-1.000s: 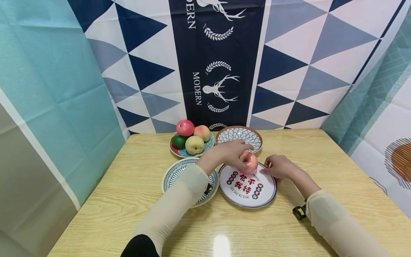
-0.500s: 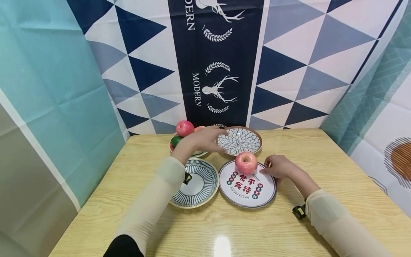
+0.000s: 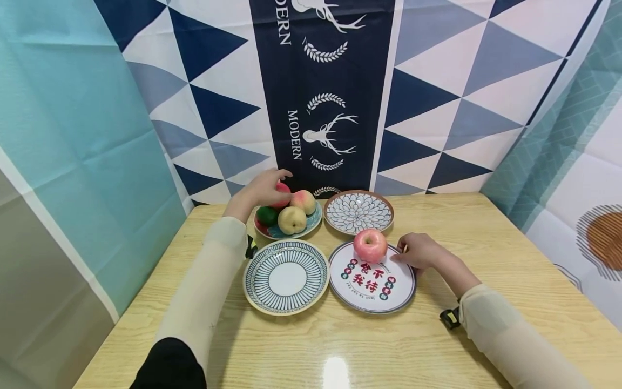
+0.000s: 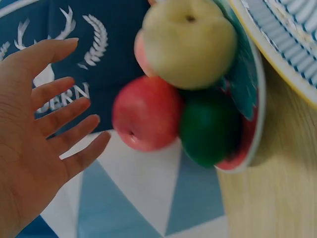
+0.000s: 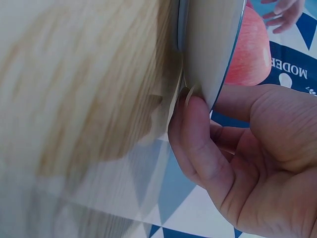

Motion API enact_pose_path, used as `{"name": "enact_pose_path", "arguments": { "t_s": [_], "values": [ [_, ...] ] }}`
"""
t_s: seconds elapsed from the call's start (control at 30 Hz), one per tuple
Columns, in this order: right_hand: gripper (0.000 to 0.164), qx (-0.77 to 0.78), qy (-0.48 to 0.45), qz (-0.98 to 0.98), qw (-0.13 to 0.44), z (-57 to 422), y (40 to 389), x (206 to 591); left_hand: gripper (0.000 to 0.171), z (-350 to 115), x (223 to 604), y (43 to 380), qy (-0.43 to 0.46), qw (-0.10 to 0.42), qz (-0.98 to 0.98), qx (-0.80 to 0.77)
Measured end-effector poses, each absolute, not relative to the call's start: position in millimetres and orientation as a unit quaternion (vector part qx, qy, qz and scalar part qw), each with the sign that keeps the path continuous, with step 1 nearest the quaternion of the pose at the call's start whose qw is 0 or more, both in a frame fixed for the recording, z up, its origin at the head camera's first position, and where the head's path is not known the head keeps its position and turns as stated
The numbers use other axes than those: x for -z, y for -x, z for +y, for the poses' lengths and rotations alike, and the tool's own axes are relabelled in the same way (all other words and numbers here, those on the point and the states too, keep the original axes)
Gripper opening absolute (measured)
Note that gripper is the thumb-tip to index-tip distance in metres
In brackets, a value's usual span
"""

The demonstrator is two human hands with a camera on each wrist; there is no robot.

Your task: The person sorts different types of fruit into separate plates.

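My left hand [image 3: 262, 190] is over the fruit plate [image 3: 316, 217] at the back. In the left wrist view its fingers are spread, with a gap to the red round fruit [image 4: 146, 114]. Beside that fruit lie a dark green fruit [image 4: 210, 128], a pale yellow fruit [image 4: 190, 42] and a peach [image 3: 303, 202]. My right hand [image 3: 420, 252] pinches the rim of the white plate with red lettering [image 3: 372, 297]. In the right wrist view its fingers curl under the rim, the thumb on the upper side. A pink-red apple [image 3: 370, 246] sits on that plate near its far edge.
A blue-striped plate [image 3: 286, 279] stands left of the lettered one, close to it. Behind is a brown-rimmed plate with a petal pattern [image 3: 358, 212]. All stand on a wooden table [image 3: 311, 346]; a patterned cloth [image 3: 330, 81] hangs at the back.
My left hand has let go of the apple, leaving it on the lettered plate, and has moved left to the fruit plate. The right hand stays at the rim.
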State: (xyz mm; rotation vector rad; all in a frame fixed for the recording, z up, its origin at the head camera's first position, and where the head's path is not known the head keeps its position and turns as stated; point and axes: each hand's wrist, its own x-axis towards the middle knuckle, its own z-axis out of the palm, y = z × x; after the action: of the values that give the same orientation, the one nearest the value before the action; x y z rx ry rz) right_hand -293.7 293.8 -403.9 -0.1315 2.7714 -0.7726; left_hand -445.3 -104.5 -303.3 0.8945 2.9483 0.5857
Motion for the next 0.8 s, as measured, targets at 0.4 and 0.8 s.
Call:
{"name": "enact_pose_path", "arguments": {
  "t_s": [0.4, 0.8],
  "values": [
    [0.021, 0.270, 0.042, 0.953, 0.129, 293, 294, 407, 0.070, -116, 326, 472, -0.222, 0.000, 0.963, -0.151],
    [0.019, 0.266, 0.038, 0.955, 0.126, 292, 293, 406, 0.071, -113, 330, 478, -0.190, 0.041, 0.965, -0.178]
  ]
}}
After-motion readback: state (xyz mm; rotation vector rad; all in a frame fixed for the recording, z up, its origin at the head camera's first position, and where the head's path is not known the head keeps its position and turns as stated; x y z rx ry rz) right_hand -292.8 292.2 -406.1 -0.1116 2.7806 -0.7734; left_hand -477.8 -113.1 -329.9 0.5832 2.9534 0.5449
